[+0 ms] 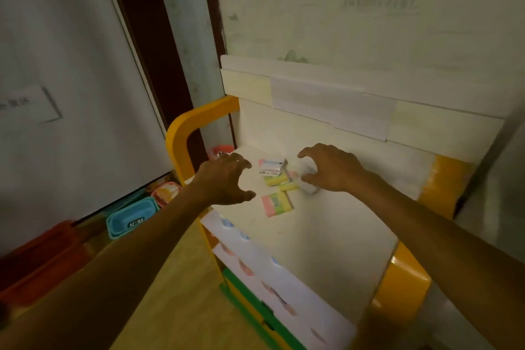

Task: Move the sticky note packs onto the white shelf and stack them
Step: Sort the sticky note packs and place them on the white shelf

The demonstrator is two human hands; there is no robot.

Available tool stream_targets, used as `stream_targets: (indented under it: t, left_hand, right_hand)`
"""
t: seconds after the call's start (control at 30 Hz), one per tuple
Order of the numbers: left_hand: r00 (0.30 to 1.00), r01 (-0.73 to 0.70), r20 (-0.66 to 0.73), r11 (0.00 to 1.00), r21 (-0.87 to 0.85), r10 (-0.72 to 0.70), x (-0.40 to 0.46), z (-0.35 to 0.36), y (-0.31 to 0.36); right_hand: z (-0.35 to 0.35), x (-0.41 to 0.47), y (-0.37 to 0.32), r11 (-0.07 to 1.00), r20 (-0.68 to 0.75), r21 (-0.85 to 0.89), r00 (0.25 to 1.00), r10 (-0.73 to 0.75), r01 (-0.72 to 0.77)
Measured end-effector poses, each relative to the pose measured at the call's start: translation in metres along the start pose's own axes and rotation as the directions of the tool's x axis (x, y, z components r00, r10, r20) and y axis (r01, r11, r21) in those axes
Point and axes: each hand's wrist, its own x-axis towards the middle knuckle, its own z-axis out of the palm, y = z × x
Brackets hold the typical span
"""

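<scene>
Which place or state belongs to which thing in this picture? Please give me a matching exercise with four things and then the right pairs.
Things:
1. left hand
2. white pack
3. pink, green and yellow pack
4. blue basket

Places or states:
A. on the floor, left of the shelf
B. on top of the small pile on the white shelf
C. lies alone on the shelf, nearer the camera than the pile
D. above the shelf, fingers spread, holds nothing

Pairs: 1-D, 2-B, 3-C, 4-A
</scene>
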Motion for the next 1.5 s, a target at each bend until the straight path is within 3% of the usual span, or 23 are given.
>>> stream_targets:
  t: [0.4,0.67,0.83,1.27,1.5]
  left_hand:
    - [0.985,-0.151,0.077,0.988,-0.020,0.152,0.145,0.053,-0.067]
    - [0.928,-0.325,0.167,0.942,-0.080,0.334,0.230,0.091,-0.089]
    - [0.892,-0.411,0.147,0.902,-0.131,0.428,0.269,0.111,-0.102]
    - [0.800,-0.496,0.261,0.840,-0.218,0.540,0.317,0.172,-0.102]
    - [0.798,-0.426,0.318,0.853,-0.303,0.511,0.328,0.195,-0.106]
  right_hand:
    - [0.025,0.091,0.014,0.982,0.033,-0.040,0.982,0.188,-0.186]
    - [0.054,0.134,0.011,0.926,0.017,-0.003,0.926,0.378,-0.378]
    - [0.069,0.155,0.001,0.904,0.007,0.020,0.905,0.426,-0.426]
    - [0.108,0.148,-0.021,0.822,0.032,0.013,0.822,0.569,-0.569]
    - [0.114,0.128,-0.020,0.797,-0.007,-0.017,0.797,0.604,-0.604]
